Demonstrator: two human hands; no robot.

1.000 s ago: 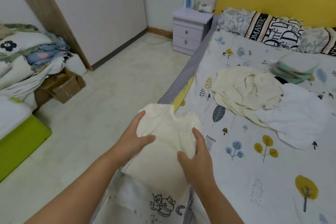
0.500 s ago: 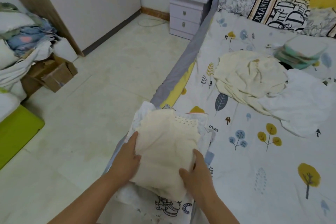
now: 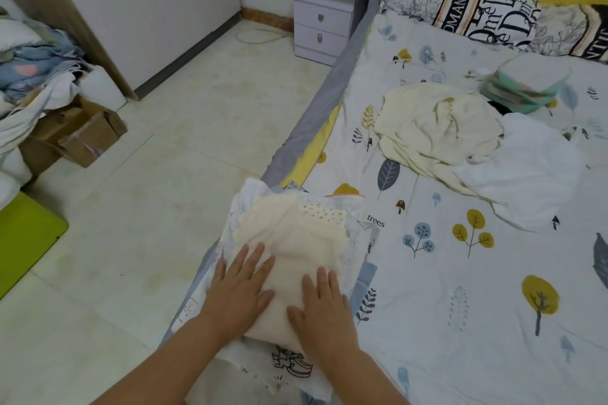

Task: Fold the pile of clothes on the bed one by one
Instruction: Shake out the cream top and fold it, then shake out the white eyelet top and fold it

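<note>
Cream garment (image 3: pixel 289 260), gripped at both sides a second earlier, was now set down on folded stack (image 3: pixel 296 355) at near edge of bed (image 3: pixel 460 322). Left hand (image 3: pixel 241 289) and right hand (image 3: pixel 324 302) lay flat on it, fingers straight, pressing, gripping nothing. Judgement: this fold was finished, stack being smoothed. Unfolded pile (image 3: pixel 460 138), cream and white, lay well apart mid-bed, untouched; likely next item from there.
</note>
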